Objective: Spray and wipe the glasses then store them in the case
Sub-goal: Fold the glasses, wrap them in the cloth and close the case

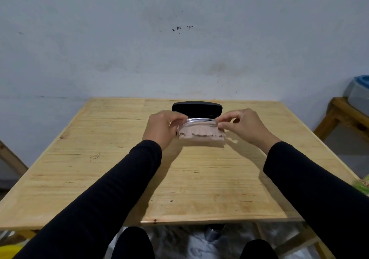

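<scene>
An open glasses case (199, 142) sits at the far middle of the wooden table (99, 169), its black lid (196, 108) standing upright at the back. Its lower half looks pinkish, with a crumpled pink cloth (196, 132) lying in it. Clear-framed glasses (200, 121) are held level just over the case opening. My left hand (162, 128) pinches the left end of the glasses and my right hand (242, 126) pinches the right end. No spray bottle is in view.
A wooden stool (339, 117) at the right carries a grey container with a blue lid (359, 93). A green packet (362, 187) shows at the right table edge, and something yellow (10, 250) at the bottom left. The wall stands close behind the table.
</scene>
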